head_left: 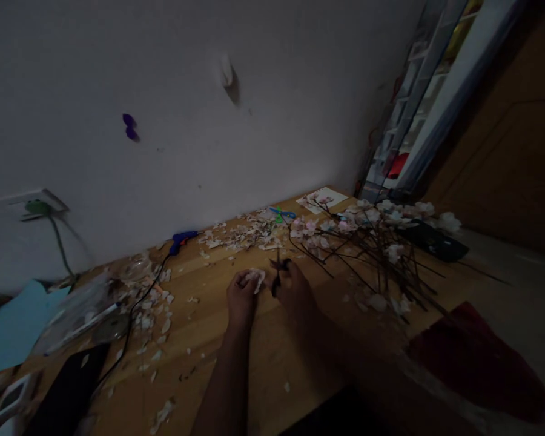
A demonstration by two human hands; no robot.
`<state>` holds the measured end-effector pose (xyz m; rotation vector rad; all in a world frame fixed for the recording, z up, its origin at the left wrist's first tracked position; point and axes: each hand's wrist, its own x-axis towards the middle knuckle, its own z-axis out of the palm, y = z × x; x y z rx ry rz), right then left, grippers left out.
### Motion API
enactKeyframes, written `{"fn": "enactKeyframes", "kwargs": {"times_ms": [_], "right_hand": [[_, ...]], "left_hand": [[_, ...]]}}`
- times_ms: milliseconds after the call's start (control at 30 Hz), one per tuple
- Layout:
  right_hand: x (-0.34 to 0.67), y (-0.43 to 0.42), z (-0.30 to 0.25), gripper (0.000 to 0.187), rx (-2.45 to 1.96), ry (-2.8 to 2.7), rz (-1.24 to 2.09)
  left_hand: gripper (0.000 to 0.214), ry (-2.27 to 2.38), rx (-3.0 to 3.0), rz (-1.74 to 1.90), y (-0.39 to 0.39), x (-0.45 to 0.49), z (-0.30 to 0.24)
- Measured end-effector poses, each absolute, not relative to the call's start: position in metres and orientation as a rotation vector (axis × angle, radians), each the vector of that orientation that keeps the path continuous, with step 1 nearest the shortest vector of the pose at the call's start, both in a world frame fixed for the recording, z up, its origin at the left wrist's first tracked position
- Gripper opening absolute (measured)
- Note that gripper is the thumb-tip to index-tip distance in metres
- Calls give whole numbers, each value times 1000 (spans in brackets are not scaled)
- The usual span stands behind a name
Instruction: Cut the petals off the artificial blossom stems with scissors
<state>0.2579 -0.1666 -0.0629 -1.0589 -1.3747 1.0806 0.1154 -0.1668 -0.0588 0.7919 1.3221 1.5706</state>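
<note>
Over the middle of the wooden table (pixel 200 345), my left hand (pixel 241 297) is closed on a small pale paper petal piece (pixel 257 278), pinched between thumb and fingers. Just to its right, my right hand (pixel 295 290) grips a pair of dark-handled scissors (pixel 277 275) by the finger loops, blades pointing away from me. The petal piece lies close to the scissors; whether the blades touch it I cannot tell. Beyond both hands spreads a heap of pale petal scraps (pixel 240 233). To the right lie artificial blossom branches (pixel 372 242) with brown stems.
A blue glue gun (pixel 181 240) rests near the wall, its cord running left. Blue-handled scissors (pixel 284 212) and a white sheet (pixel 321 200) lie at the back. At left are clear plastic bags (pixel 79 309) and light blue paper (pixel 16 330); at right, a dark red cloth-like item (pixel 476 363).
</note>
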Motion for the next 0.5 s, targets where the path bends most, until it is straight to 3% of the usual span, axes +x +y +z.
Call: {"fn": "enactKeyframes", "kwargs": {"times_ms": [167, 500], "right_hand": [[245, -125, -71, 39, -925, -1178, 1391], [259, -125, -66, 44, -930, -1117, 1577]], "left_hand": [[35, 1343, 841, 1553, -167, 118, -63], [13, 1436, 1123, 1468, -168, 123, -57]]}}
